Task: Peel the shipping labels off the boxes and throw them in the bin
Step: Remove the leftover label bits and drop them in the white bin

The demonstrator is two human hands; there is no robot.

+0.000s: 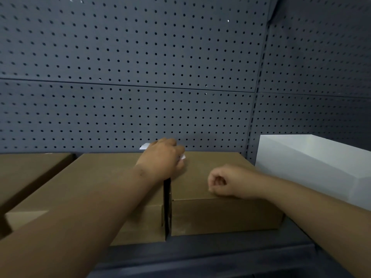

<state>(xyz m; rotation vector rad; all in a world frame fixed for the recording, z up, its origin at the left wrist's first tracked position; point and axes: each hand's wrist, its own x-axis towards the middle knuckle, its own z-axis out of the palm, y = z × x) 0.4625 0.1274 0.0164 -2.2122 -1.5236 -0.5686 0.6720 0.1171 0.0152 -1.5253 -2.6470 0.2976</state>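
Three brown cardboard boxes sit side by side on a dark shelf: a left box [30, 173], a middle box [96, 177] and a right box [216, 173]. My left hand [160, 157] hovers over the gap between the middle and right boxes, closed on a white shipping label [145, 146]; white bits of it stick out on both sides of the fist. On the right box's top, near its front edge, rests my right hand [219, 182], curled into a loose fist with nothing visible in it. No bin is in view.
A white box [313, 165] stands at the right, close beside the right cardboard box. A grey pegboard wall [140, 67] backs the shelf. The dark shelf front edge [200, 255] runs below the boxes.
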